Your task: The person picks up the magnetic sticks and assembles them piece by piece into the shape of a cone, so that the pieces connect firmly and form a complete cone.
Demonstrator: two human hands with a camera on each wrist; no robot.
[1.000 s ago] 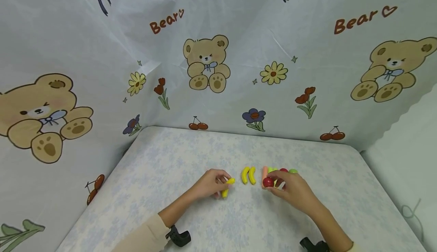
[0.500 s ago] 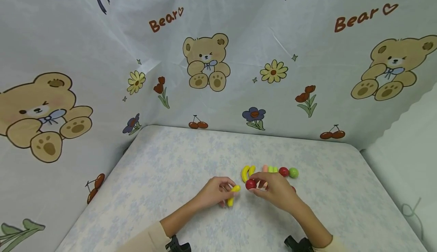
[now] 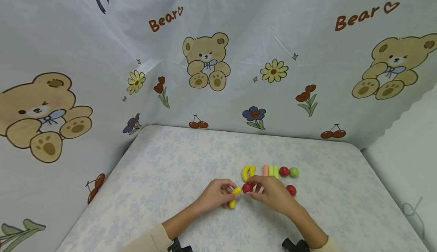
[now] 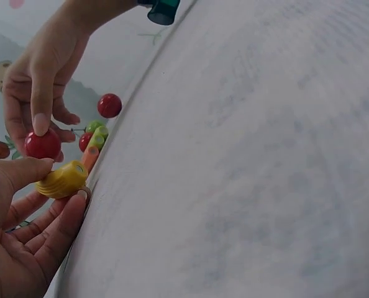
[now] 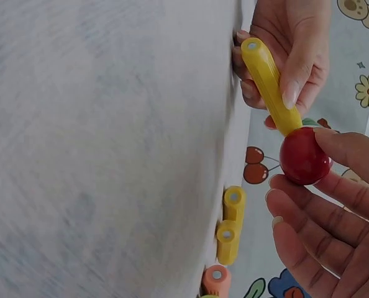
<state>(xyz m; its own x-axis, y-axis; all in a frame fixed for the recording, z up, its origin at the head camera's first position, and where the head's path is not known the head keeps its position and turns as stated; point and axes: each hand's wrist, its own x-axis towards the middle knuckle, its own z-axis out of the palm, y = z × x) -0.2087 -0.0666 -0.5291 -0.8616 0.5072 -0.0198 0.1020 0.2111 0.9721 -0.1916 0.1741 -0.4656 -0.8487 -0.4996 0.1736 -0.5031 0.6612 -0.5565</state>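
My left hand [image 3: 216, 196] pinches a curved yellow magnetic stick [image 5: 270, 84] between thumb and fingers. A round grey disc shows in its end. My right hand [image 3: 273, 194] holds a shiny red ball [image 5: 305, 156] at the fingertips. In the right wrist view the ball meets the stick's far end; whether they truly touch I cannot tell. From the head view, the ball [image 3: 247, 188] is just right of the stick's upper tip. Two more curved yellow sticks [image 3: 245, 173] lie on the table behind the right hand.
Right of the yellow sticks lie an orange stick [image 3: 265, 170] and two light green sticks [image 3: 271, 170]. A red ball [image 3: 284, 171] and a green ball [image 3: 294, 172] follow. Another red ball [image 3: 291, 190] sits nearer. A bear-printed cloth [image 3: 239, 104] hangs behind the table [image 3: 191, 149].
My right hand has carried the red ball leftward, up to the yellow stick. The left hand has shifted slightly right and nearer with the stick. A red ball behind the right hand is uncovered.
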